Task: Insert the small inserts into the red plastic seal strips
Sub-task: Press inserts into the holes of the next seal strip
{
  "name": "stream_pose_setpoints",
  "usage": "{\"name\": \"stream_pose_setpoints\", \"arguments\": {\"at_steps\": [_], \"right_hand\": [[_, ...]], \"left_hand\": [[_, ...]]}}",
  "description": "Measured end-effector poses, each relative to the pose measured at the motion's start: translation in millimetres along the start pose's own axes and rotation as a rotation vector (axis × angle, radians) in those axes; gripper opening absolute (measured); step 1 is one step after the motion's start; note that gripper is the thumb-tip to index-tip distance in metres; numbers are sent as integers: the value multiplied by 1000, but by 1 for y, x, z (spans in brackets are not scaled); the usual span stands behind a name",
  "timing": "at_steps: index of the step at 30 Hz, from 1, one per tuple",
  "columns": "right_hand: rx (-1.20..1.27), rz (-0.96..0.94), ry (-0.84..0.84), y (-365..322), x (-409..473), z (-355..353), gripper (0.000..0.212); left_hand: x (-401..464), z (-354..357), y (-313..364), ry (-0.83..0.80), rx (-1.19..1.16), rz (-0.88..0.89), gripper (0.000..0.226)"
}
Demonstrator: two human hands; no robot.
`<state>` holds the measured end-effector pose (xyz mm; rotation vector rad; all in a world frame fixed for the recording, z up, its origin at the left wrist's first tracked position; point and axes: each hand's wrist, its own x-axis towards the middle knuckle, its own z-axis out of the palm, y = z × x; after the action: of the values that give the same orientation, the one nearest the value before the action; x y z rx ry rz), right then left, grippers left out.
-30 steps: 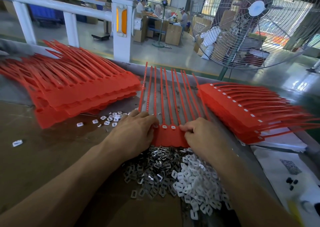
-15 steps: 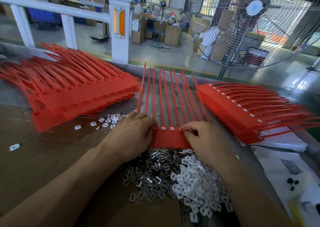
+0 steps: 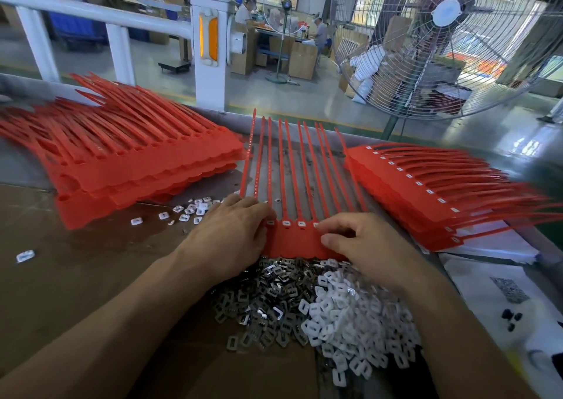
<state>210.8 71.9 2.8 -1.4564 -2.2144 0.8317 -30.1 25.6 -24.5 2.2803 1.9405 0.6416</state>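
Red seal strip sheet [image 3: 289, 240] lies flat on surface [image 3: 76, 264], tails pointing away, between both hands. Left hand [image 3: 227, 237] rests palm-down on sheet's left end, fingers fairly straight, steadying it. Right hand [image 3: 362, 243] curls fingertips [image 3: 324, 224] at row of sockets; what grip holds, cannot tell. Three white inserts [image 3: 286, 223] seated and visible. Step in hand, likely: filling sockets rightward. Next move calls for fresh insert from pile [image 3: 344, 316] just nearside, aligned square, pressed home.
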Motion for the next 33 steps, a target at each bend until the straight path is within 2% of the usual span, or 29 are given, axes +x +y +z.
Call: {"name": "stream_pose_setpoints", "arguments": {"at_steps": [4, 11, 17, 22, 29, 33], "right_hand": [[-29, -44, -124, 2, -2, -18, 4], [-42, -14, -226, -2, -5, -23, 9], [-34, -38, -236, -3, -6, -22, 9], [-61, -66, -171, -1, -5, -17, 13], [61, -40, 123, 4, 2, -4, 13], [165, 24, 222, 12, 6, -1, 14]], "left_hand": [[0, 1, -1, -1, 2, 8, 32], [1, 0, 0, -6, 1, 2, 32], [1, 1, 0, 5, 8, 4, 31], [1, 1, -1, 1, 3, 6, 31], [1, 2, -1, -2, 4, 1, 32], [1, 2, -1, -1, 3, -2, 32]]}}
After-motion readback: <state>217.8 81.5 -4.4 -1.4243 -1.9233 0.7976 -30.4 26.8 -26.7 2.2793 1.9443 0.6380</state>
